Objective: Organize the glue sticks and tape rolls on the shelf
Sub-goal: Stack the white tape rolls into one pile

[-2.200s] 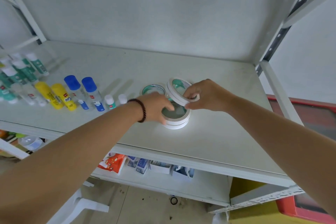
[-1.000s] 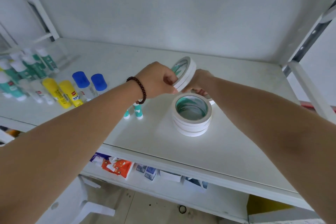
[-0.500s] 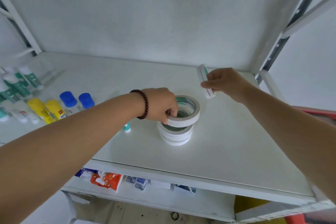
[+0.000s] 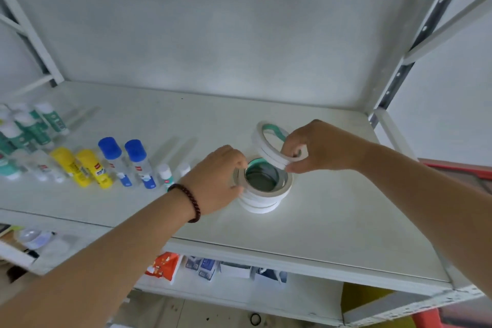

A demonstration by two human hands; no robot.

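Observation:
A stack of white tape rolls (image 4: 262,198) with green cores lies flat near the middle of the white shelf (image 4: 332,221). My left hand (image 4: 217,181) grips the stack's left side, fingers on the top roll. My right hand (image 4: 314,149) holds tilted tape rolls (image 4: 262,146) by their rim, just above and behind the stack. To the left lie glue sticks in a row: two with blue caps (image 4: 137,161), two yellow ones (image 4: 81,165), small white-capped ones (image 4: 165,172) and several green-and-white ones (image 4: 34,128).
The shelf's back wall stands close behind. A metal upright (image 4: 404,61) and rail bound the right side. A lower shelf (image 4: 239,287) holds small packets and boxes. A red object (image 4: 458,168) shows at the right, behind my arm.
My right hand has brought its tilted rolls from the far right back over the stack. My left hand stays on the stack, whose top roll now lies flat on it.

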